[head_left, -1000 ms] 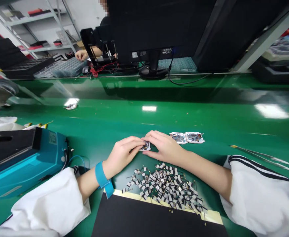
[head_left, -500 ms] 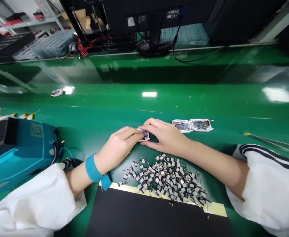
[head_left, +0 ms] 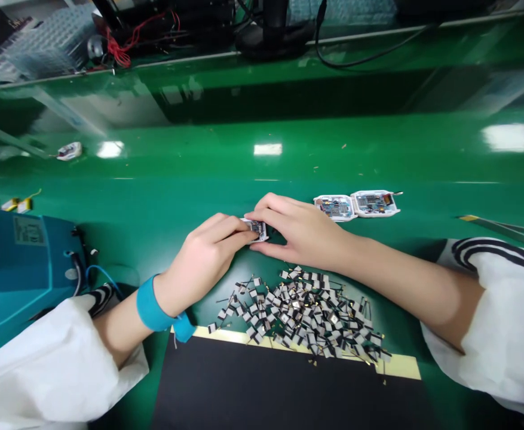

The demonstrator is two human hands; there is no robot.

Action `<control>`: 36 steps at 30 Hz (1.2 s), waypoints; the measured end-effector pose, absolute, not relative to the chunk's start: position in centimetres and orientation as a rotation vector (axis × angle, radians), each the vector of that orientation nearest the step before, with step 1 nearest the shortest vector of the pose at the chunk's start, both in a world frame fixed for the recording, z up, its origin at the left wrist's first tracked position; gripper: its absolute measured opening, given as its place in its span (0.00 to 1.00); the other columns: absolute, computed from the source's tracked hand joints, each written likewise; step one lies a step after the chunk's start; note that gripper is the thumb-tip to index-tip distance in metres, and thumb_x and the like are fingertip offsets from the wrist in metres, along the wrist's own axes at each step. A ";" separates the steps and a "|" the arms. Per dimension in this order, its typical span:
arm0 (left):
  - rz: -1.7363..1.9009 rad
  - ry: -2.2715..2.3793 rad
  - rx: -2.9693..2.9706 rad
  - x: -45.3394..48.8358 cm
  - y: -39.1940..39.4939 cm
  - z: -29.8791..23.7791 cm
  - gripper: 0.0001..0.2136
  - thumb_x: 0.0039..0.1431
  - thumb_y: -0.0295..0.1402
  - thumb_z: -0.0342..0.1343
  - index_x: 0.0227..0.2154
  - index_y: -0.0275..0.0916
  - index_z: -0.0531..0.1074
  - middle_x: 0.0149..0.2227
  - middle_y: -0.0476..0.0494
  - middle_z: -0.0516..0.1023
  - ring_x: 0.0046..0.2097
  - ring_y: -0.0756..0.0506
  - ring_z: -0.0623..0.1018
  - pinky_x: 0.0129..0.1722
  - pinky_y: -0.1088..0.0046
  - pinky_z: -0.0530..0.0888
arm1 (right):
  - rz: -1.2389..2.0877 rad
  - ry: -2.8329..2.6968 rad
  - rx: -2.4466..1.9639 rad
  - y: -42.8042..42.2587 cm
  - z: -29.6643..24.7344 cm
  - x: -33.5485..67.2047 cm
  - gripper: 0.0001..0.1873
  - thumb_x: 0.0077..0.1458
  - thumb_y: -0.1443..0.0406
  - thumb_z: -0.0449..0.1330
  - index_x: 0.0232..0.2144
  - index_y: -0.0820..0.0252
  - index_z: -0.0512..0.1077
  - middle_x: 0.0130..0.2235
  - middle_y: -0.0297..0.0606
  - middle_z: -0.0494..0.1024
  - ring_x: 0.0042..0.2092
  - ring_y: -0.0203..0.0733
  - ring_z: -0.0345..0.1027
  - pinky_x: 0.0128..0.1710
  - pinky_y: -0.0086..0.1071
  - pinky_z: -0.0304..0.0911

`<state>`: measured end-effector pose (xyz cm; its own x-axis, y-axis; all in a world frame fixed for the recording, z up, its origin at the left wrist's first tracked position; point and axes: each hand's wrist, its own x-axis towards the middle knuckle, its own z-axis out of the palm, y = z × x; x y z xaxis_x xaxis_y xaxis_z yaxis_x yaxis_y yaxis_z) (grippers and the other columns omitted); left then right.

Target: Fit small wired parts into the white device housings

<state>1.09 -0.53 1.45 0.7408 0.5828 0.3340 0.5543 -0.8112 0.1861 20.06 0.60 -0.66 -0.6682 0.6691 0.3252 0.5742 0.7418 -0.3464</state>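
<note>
A small white casing with a circuit board (head_left: 258, 230) is between my two hands, just above or on the green mat. My right hand (head_left: 301, 230) grips it from the right, thumb at the near edge and fingers at the far edge. From the left, my left hand (head_left: 204, 257) has its fingers closed on the casing's left part, with fingertips at the board; they hide that side. A blue wrist strap (head_left: 153, 303) is round my left wrist. Just nearer to me lies a heap of small grey-and-black parts with short leads (head_left: 304, 310).
Two more white casings with boards (head_left: 336, 207) lie right of my hands, another (head_left: 69, 151) far left. Tweezers (head_left: 503, 230) rest at right. A blue machine (head_left: 28, 263) stands left, near yellow-taped parts (head_left: 11, 205). A black sheet (head_left: 284, 388) with a yellow edge lies in front.
The view has tilted down, so the monitor is mostly out of sight. Both hands stay at the same casing; the left fingers have shifted slightly on it.
</note>
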 end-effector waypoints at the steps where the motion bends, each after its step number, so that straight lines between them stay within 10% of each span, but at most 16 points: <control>1: 0.595 0.921 2.851 1.0 -0.5 1.5 0.08 0.59 0.26 0.47 0.37 0.36 0.70 0.36 0.46 0.72 0.37 0.50 0.70 0.36 0.75 0.70 | 0.291 -2.507 -0.947 0.6 -0.6 20.1 0.17 0.53 0.58 0.56 0.42 0.65 0.65 0.40 0.41 0.66 0.40 0.42 0.63 0.35 0.33 0.63; 36: 0.536 1.047 2.913 1.5 -0.5 1.8 0.08 0.60 0.29 0.45 0.36 0.38 0.70 0.33 0.47 0.69 0.34 0.51 0.69 0.33 0.75 0.68 | 0.258 -2.564 -1.022 0.8 -0.5 20.3 0.20 0.55 0.54 0.51 0.40 0.66 0.65 0.41 0.38 0.63 0.41 0.39 0.64 0.36 0.31 0.61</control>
<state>1.51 -0.47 1.75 0.7197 0.6181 0.3164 0.6181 -0.7779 0.1137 20.26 0.75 -0.45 -0.6701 0.6923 0.2676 0.6252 0.7208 -0.2992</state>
